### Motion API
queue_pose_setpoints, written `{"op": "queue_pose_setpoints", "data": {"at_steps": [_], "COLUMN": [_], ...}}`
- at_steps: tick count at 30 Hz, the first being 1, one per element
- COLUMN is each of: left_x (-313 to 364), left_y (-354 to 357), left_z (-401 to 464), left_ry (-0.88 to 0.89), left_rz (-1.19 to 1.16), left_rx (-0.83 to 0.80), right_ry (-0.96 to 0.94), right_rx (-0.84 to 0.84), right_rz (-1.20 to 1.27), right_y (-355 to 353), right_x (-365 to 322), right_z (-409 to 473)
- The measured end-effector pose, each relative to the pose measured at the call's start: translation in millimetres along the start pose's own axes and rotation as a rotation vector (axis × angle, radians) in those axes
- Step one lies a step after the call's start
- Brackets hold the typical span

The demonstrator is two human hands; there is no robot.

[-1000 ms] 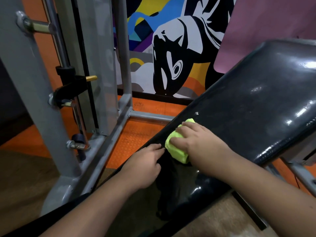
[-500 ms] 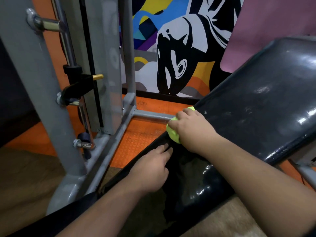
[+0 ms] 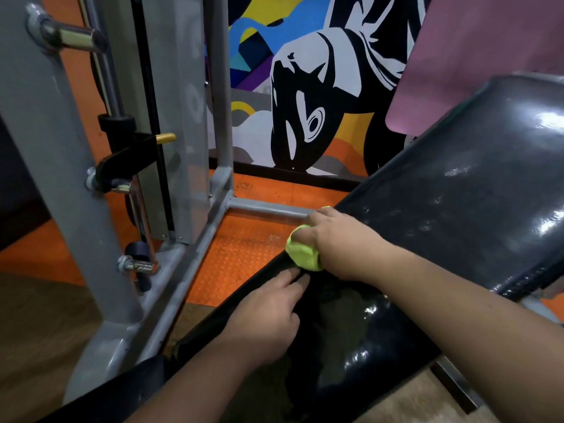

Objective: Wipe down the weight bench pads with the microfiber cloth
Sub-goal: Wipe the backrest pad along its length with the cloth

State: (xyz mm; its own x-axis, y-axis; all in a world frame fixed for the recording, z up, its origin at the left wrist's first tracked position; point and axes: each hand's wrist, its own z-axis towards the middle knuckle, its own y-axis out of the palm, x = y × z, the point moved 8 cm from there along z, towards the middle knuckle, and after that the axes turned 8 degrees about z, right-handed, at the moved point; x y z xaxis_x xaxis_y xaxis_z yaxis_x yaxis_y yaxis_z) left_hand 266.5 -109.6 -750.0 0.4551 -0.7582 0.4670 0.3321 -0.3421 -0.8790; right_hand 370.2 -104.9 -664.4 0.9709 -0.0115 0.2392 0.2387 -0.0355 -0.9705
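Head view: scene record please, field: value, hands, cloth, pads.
right hand: grips the cloth, at the left edge of the back pad
cloth: yellow-green, bunched, on the pad edge
left hand: flat on the seat pad, fingers straight, tips just below the cloth
back pad: black, inclined, glossy
seat pad: black
rack frame: grey, at left

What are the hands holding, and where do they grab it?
The right hand grips the bunched green cloth around its top. The left hand holds nothing; it rests on the black pad.
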Motion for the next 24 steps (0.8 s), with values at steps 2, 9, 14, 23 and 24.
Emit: {"op": "queue_pose_setpoints", "data": {"at_steps": [2, 9, 14, 23, 24], "left_x": [-2, -4, -2, -2, -3], "left_y": [1, 4, 2, 2, 3], "left_z": [1, 1, 2, 1, 2], "left_ry": [-0.012, -0.007, -0.013, -0.019, -0.030], "left_rz": [-0.011, -0.013, -0.003, -0.004, -0.006], "left_rx": [-0.003, -0.016, -0.026, -0.036, -0.044], "right_ry": [0.046, 0.041, 0.152, 0.169, 0.162], "right_rx": [0.047, -0.073, -0.016, -0.077, -0.087], "right_rz": [-0.003, 0.057, 0.009, 0.015, 0.018], "right_y": [-8, 4, -9, -4, -2], "right_x": [8, -6, 11, 10, 4], "right_z": [10, 24, 44, 56, 59]}}
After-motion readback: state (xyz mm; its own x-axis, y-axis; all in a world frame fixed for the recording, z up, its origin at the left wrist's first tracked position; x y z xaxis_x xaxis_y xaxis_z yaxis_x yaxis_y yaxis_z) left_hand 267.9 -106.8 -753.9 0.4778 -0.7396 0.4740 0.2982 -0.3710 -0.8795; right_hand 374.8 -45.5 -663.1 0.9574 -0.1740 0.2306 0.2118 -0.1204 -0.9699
